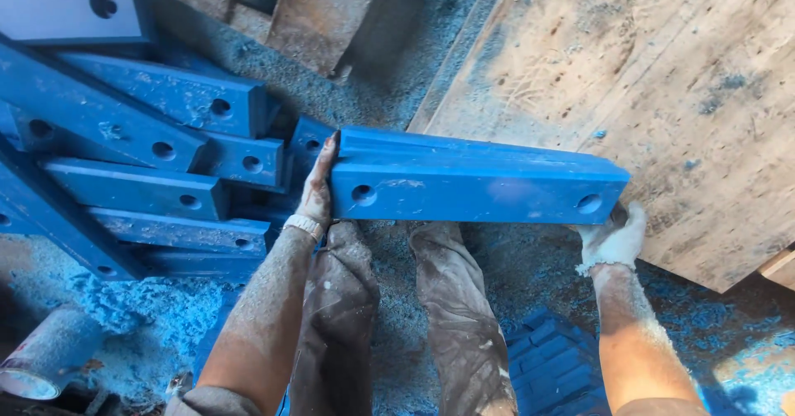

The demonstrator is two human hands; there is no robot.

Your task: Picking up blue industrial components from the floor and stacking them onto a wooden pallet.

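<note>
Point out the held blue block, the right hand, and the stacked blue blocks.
held blue block [476, 186]: head view, middle of front face
right hand [614, 238]: head view, back of hand
stacked blue blocks [132, 188]: head view, one block's face

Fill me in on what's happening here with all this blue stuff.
A person holds a long blue block with a hole near each end, level over their legs. The left hand grips one end, the gloved right hand supports the other. A pile of similar blue blocks lies to the left, a worn wooden board to the right, and blue shavings cover the ground.
</note>
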